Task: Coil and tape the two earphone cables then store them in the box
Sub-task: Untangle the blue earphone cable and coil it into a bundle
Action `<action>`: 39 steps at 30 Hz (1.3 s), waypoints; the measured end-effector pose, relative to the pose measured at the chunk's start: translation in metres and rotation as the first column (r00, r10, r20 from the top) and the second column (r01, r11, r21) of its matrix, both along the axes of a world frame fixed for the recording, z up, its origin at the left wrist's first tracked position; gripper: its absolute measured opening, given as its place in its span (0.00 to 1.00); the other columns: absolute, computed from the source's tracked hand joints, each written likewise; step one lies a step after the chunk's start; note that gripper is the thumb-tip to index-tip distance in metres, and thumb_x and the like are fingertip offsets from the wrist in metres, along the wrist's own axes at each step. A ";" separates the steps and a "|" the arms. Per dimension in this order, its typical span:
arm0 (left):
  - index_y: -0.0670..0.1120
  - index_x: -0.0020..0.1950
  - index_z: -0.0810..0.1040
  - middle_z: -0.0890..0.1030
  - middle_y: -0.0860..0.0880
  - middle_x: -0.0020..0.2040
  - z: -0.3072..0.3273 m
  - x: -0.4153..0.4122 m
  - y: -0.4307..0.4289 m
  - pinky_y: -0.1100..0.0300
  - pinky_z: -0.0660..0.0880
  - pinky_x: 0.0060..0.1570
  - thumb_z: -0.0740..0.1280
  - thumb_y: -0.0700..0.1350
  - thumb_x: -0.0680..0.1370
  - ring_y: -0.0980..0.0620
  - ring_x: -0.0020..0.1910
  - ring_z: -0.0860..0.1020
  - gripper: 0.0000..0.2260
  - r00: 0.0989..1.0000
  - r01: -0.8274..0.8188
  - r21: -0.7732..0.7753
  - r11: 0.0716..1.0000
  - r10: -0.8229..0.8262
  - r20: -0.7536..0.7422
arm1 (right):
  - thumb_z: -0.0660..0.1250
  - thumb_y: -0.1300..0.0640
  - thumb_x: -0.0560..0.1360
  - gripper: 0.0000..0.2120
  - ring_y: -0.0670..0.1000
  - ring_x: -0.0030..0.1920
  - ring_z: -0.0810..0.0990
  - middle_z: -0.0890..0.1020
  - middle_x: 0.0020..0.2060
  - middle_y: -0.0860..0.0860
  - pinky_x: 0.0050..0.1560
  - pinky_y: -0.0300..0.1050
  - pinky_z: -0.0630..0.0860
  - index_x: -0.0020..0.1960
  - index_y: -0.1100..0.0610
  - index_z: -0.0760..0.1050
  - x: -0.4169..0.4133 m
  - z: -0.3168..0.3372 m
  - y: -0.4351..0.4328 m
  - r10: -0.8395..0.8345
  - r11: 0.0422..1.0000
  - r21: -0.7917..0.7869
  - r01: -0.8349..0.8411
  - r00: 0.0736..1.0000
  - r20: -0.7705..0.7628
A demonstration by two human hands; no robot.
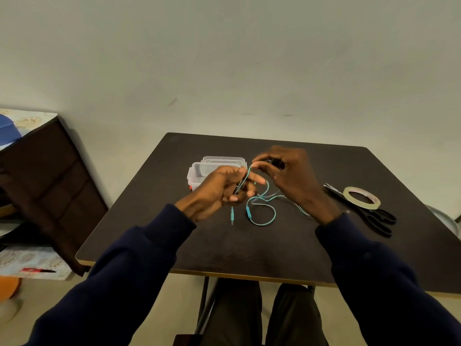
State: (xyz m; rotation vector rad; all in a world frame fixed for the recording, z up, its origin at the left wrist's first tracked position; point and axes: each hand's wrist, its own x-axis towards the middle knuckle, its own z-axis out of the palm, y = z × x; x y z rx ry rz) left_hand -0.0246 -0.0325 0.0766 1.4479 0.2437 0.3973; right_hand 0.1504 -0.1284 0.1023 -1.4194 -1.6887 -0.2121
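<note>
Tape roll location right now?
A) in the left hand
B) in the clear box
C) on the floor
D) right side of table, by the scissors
D: the tape roll lies on the table's right side, overlapping the black scissors.

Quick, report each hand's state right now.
Left hand: closed, gripping the teal earphone cable.
Right hand: closed, pinching the same cable higher up.

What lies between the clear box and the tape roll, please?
Head view: the left hand and right hand holding the teal cable, then scissors by the tape roll.
</note>
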 end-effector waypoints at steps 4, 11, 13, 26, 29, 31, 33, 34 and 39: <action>0.38 0.59 0.79 0.83 0.42 0.41 0.004 -0.006 0.001 0.69 0.60 0.24 0.56 0.44 0.84 0.57 0.25 0.70 0.15 0.986 0.142 -0.143 0.980 -0.127 0.111 | 0.71 0.59 0.77 0.06 0.48 0.42 0.84 0.85 0.42 0.50 0.44 0.40 0.78 0.50 0.59 0.85 -0.001 -0.009 0.012 0.089 0.996 0.013 -0.089 0.965 -0.246; 0.37 0.62 0.76 0.74 0.35 0.71 0.020 0.003 -0.001 0.48 0.75 0.66 0.55 0.39 0.83 0.35 0.68 0.75 0.13 0.818 0.433 -0.361 0.826 -0.191 0.543 | 0.70 0.63 0.75 0.04 0.47 0.27 0.76 0.82 0.32 0.54 0.28 0.37 0.72 0.44 0.57 0.84 -0.033 -0.054 0.016 0.187 0.961 -0.028 -0.274 0.724 -0.664; 0.37 0.62 0.74 0.71 0.34 0.73 0.025 0.008 0.005 0.45 0.68 0.73 0.56 0.39 0.82 0.35 0.73 0.70 0.12 0.796 0.384 -0.357 0.851 -0.109 0.596 | 0.67 0.61 0.80 0.07 0.45 0.23 0.69 0.79 0.30 0.55 0.26 0.36 0.67 0.50 0.58 0.84 -0.047 -0.072 0.013 0.170 0.930 -0.111 -0.352 0.675 -0.718; 0.33 0.53 0.80 0.85 0.40 0.42 -0.005 -0.002 0.010 0.62 0.78 0.41 0.56 0.36 0.85 0.48 0.39 0.84 0.14 0.984 -0.127 0.360 0.924 0.164 -0.072 | 0.72 0.59 0.77 0.04 0.40 0.35 0.75 0.81 0.39 0.44 0.38 0.37 0.72 0.49 0.55 0.85 -0.027 -0.021 -0.026 -0.037 0.995 -0.086 0.050 0.989 0.146; 0.36 0.49 0.80 0.74 0.42 0.31 -0.009 -0.001 -0.002 0.59 0.68 0.31 0.54 0.37 0.84 0.50 0.27 0.69 0.15 0.985 -0.105 0.168 0.980 0.126 -0.119 | 0.73 0.59 0.76 0.03 0.40 0.37 0.75 0.83 0.39 0.47 0.41 0.35 0.71 0.48 0.56 0.85 -0.009 -0.010 -0.019 -0.072 0.997 -0.005 0.074 0.984 0.163; 0.39 0.46 0.79 0.65 0.46 0.30 -0.011 -0.001 -0.010 0.61 0.60 0.29 0.55 0.41 0.82 0.55 0.26 0.59 0.15 0.997 -0.060 -0.118 0.991 0.053 -0.063 | 0.73 0.60 0.75 0.02 0.38 0.37 0.77 0.83 0.38 0.46 0.42 0.32 0.70 0.47 0.57 0.85 -0.001 -0.007 -0.013 -0.051 0.999 0.001 0.052 0.995 0.080; 0.40 0.47 0.77 0.62 0.49 0.31 -0.009 -0.003 -0.016 0.63 0.54 0.29 0.56 0.43 0.81 0.57 0.26 0.54 0.12 0.997 0.078 -0.346 0.935 -0.066 0.047 | 0.73 0.60 0.75 0.03 0.41 0.38 0.81 0.84 0.38 0.45 0.40 0.33 0.73 0.47 0.56 0.85 0.003 -0.008 -0.008 -0.035 0.999 -0.037 0.032 0.996 -0.081; 0.40 0.49 0.75 0.62 0.49 0.32 -0.008 -0.003 -0.019 0.63 0.53 0.29 0.56 0.43 0.82 0.58 0.26 0.53 0.11 0.988 0.146 -0.408 0.901 -0.110 0.111 | 0.72 0.59 0.76 0.03 0.44 0.38 0.83 0.85 0.38 0.46 0.40 0.36 0.75 0.48 0.56 0.85 0.002 -0.010 -0.005 -0.023 0.998 -0.063 0.013 0.986 -0.166; 0.37 0.61 0.72 0.78 0.46 0.43 -0.002 -0.001 -0.023 0.66 0.59 0.31 0.58 0.38 0.83 0.60 0.28 0.65 0.10 0.951 0.200 -0.436 0.878 -0.066 0.302 | 0.67 0.66 0.79 0.10 0.40 0.33 0.79 0.84 0.34 0.44 0.35 0.33 0.74 0.47 0.55 0.85 -0.018 -0.042 0.003 0.106 0.977 -0.101 -0.186 0.843 -0.527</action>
